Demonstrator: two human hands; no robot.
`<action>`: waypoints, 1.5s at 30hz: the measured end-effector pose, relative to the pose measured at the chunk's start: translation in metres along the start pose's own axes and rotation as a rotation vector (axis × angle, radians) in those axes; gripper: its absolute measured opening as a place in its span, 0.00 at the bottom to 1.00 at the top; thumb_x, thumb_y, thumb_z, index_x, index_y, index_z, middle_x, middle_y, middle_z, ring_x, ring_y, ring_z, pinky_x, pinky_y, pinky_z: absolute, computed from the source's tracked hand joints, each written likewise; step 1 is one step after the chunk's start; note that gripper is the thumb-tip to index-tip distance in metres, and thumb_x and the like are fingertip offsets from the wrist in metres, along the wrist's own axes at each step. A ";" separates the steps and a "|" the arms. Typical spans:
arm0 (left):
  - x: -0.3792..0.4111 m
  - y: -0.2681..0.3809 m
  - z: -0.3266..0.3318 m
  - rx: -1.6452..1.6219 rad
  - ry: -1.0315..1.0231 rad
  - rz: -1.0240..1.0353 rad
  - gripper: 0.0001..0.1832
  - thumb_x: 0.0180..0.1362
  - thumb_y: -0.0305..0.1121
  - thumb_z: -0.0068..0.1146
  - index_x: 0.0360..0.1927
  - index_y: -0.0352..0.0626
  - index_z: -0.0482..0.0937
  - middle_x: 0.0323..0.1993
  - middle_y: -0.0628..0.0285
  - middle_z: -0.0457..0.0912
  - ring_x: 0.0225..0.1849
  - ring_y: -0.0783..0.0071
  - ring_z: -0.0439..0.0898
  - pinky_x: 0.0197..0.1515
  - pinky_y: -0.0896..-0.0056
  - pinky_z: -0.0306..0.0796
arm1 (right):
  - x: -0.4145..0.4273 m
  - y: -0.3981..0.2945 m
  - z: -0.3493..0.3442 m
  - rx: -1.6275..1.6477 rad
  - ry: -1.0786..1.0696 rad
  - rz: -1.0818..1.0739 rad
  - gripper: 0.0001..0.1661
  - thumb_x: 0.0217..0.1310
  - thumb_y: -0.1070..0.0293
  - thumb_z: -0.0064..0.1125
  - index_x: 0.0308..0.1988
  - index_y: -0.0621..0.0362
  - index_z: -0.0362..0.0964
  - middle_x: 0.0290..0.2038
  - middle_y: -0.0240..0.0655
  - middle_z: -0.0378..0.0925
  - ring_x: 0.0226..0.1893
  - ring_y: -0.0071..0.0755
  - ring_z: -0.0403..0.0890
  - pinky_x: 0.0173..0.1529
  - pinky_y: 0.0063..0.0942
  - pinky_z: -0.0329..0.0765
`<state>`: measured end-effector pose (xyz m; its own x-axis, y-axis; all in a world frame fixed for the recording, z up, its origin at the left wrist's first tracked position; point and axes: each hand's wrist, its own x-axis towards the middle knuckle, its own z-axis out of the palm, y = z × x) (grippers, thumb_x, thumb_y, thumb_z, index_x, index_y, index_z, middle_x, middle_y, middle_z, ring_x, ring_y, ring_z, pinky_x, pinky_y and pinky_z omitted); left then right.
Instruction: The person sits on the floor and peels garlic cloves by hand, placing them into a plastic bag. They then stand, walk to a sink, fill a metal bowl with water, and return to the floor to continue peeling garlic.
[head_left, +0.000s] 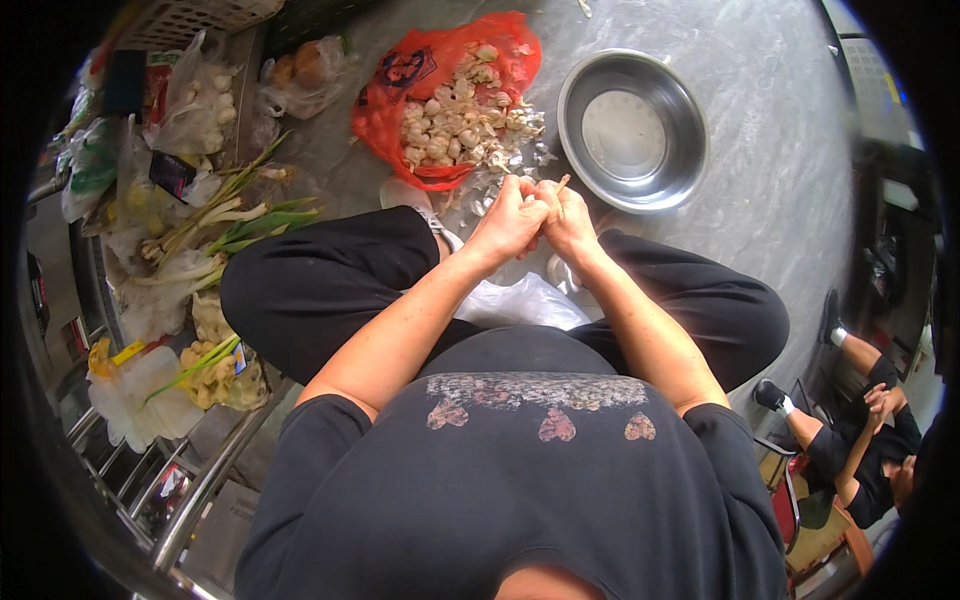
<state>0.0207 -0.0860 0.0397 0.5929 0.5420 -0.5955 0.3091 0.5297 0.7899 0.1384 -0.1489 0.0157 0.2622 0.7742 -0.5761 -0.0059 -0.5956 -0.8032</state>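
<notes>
My left hand (510, 216) and my right hand (567, 214) meet in front of me, above the floor. Their fingers are closed around a piece of garlic, mostly hidden; a dry garlic stem (562, 182) sticks up from the right hand. Just beyond my left hand, a red plastic bag (379, 139) lies spread open on the floor. Garlic bulbs (439, 142) are heaped on it, with loose papery skins (525, 146) spilling off its right side. A round stainless steel basin (681, 142) stands past my right hand, with no garlic visible inside.
On the left, scallions (217, 202) and bagged ginger (217, 367) lie by a metal rack (206, 480). A plastic bag with round brown produce (307, 67) sits farther back. White plastic (517, 300) lies between my legs. A seated person (862, 442) is at the right.
</notes>
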 end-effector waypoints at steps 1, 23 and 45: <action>0.000 -0.001 0.000 -0.001 0.000 0.005 0.17 0.60 0.38 0.50 0.41 0.38 0.60 0.19 0.63 0.70 0.12 0.78 0.68 0.11 0.76 0.62 | 0.000 0.000 0.000 0.005 -0.005 0.005 0.30 0.71 0.47 0.36 0.34 0.62 0.74 0.20 0.40 0.80 0.25 0.34 0.82 0.37 0.33 0.76; 0.022 -0.017 -0.026 0.027 0.279 0.161 0.19 0.57 0.31 0.60 0.52 0.39 0.75 0.39 0.62 0.79 0.40 0.76 0.77 0.45 0.72 0.73 | 0.016 -0.001 -0.014 0.065 0.193 -0.084 0.27 0.69 0.47 0.45 0.30 0.61 0.71 0.21 0.33 0.73 0.22 0.26 0.74 0.29 0.28 0.69; 0.020 0.005 -0.023 -0.621 -0.152 0.057 0.15 0.63 0.26 0.52 0.54 0.36 0.74 0.41 0.58 0.80 0.40 0.70 0.81 0.41 0.68 0.77 | 0.004 -0.012 -0.014 0.612 0.163 0.081 0.27 0.69 0.44 0.44 0.26 0.54 0.62 0.14 0.28 0.61 0.12 0.22 0.61 0.16 0.23 0.59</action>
<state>0.0165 -0.0575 0.0286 0.7084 0.5064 -0.4917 -0.1874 0.8066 0.5607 0.1532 -0.1412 0.0251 0.3809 0.6606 -0.6469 -0.5693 -0.3838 -0.7271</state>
